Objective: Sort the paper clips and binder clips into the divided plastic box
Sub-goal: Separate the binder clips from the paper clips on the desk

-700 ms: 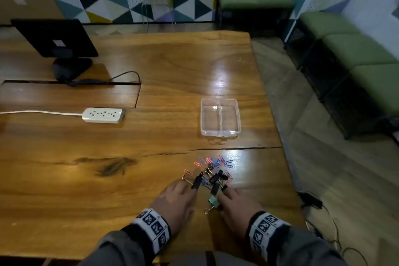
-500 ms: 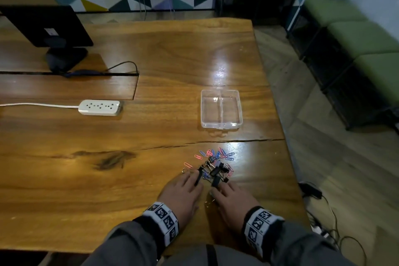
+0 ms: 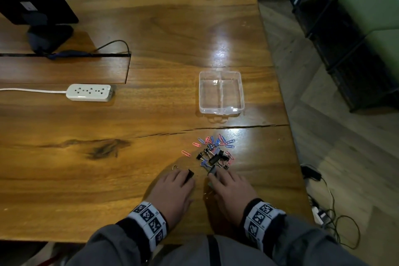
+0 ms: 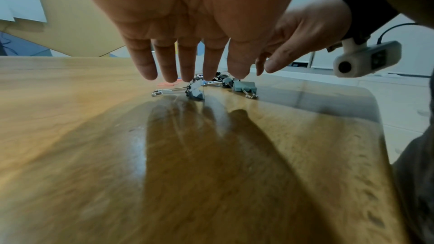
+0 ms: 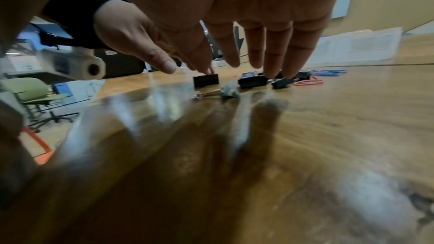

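A moment ago my hands sat together at the near edge of the clip pile (image 3: 212, 153). Now my left hand (image 3: 172, 192) has dragged one black binder clip (image 3: 190, 174) leftward, fingers flat on it. My right hand (image 3: 232, 190), fingers straight and gripping nothing, touches a grey binder clip (image 3: 212, 171). So separating has begun, but the divided plastic box (image 3: 221, 95), farther along the counter (image 3: 86, 168), is still empty.

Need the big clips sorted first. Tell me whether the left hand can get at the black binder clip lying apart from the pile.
Probably yes. The left hand is open, its fingertips already at the black binder clip, and nothing lies between them; the pile sits off to the right.
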Available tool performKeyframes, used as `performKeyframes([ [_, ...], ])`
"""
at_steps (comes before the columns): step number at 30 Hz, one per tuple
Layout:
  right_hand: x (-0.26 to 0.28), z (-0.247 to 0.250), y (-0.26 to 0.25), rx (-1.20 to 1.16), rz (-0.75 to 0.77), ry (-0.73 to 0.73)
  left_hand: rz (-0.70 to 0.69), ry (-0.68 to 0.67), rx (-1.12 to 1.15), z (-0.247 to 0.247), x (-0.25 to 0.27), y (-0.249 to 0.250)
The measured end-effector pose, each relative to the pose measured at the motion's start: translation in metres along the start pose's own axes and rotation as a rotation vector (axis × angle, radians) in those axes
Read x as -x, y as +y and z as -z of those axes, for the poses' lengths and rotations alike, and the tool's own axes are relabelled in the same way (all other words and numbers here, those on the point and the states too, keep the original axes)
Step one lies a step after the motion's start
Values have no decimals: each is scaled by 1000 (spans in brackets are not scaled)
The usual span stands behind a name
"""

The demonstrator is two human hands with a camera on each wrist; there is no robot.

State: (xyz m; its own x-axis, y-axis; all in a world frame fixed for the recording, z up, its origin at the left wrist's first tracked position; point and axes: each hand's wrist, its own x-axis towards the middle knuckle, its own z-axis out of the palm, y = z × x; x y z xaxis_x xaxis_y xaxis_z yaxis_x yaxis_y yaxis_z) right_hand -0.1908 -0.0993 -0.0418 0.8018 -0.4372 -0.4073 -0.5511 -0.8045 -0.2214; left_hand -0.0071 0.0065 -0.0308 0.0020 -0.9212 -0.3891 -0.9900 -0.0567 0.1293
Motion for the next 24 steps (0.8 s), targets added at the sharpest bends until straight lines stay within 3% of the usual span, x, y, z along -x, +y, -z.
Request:
performKeyframes([
  [2,-6,1,0,4,-46,8,12,16,44,2,-4,-1],
  [5,-11,-3,-9,61,31,-5,17,48,83,2,-10,-5],
  [8,-9,-1,-7,14,21,88,22,96,112,0,-9,-7],
  [11,-7,-1,7,3,-65,99,-78,112,60,-2,-8,2],
  [14,-2,-10,8,40,-14,51,-215,76,-52,-5,-10,16],
  [19,1,-3,10,-14,7,153,-233,34,-119,-7,-11,19],
  [24,-19,8,4,56,101,14,-260,7,-160,-7,-3,9],
])
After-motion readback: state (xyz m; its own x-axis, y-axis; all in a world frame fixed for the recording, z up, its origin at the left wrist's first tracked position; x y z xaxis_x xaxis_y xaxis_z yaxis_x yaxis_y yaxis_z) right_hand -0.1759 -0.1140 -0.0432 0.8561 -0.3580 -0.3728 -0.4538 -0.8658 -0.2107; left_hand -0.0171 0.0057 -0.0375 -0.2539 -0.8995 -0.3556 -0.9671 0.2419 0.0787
